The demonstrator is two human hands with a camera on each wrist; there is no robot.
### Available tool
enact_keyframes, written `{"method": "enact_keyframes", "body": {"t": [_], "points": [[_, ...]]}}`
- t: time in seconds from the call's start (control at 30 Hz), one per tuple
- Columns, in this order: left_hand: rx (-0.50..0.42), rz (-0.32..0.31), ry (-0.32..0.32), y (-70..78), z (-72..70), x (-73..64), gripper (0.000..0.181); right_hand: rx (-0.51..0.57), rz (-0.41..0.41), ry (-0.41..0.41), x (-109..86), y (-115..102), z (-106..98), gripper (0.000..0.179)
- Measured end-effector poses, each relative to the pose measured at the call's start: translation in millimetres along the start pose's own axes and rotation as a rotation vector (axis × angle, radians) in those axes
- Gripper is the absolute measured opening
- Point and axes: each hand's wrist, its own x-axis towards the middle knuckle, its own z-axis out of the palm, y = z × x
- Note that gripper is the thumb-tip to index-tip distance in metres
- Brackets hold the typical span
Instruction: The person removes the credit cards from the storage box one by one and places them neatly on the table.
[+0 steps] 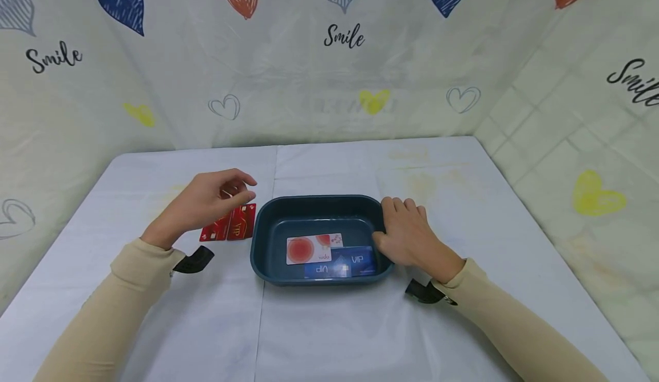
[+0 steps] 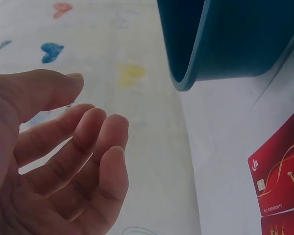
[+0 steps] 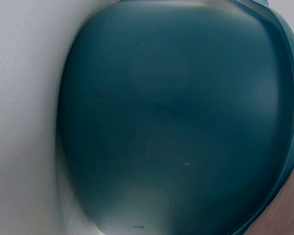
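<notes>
A dark teal plastic basin (image 1: 319,213) sits mid-table in the head view. My right hand (image 1: 412,236) grips its right end, thumb inside and fingers over the rim. The right wrist view is filled by the basin's outer wall (image 3: 176,112). Inside lie a white card (image 1: 314,249) with red circles and several overlapping blue VIP cards (image 1: 362,262). To the left, red VIP cards (image 1: 241,223) lie on the table, partly hidden by my left hand (image 1: 208,202). That hand hovers over them, loosely curled, with nothing between thumb and fingers in the left wrist view.
A white cloth covers the table (image 1: 329,330). Behind it and along the sides hangs a pale curtain (image 1: 288,73) printed with hearts and the word Smile. Dark straps or mounts (image 1: 194,260) stick out below both wrists.
</notes>
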Motion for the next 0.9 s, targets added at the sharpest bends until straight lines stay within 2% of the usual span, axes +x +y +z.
{"method": "enact_keyframes", "body": {"t": [0.3, 0.77, 0.9], "points": [[0.0, 0.153, 0.015, 7.7, 11.0, 4.7, 0.023, 0.001, -0.002, -0.001, 0.5, 1.0, 0.5, 0.028], [-0.015, 0.305, -0.031, 25.4, 28.0, 10.3, 0.026, 0.007, -0.012, -0.003, 1.1, 1.8, 0.6, 0.023], [-0.032, 0.332, -0.062, 29.1, 33.6, 13.3, 0.027, 0.007, -0.009, -0.007, 1.2, 2.1, 0.7, 0.024]]}}
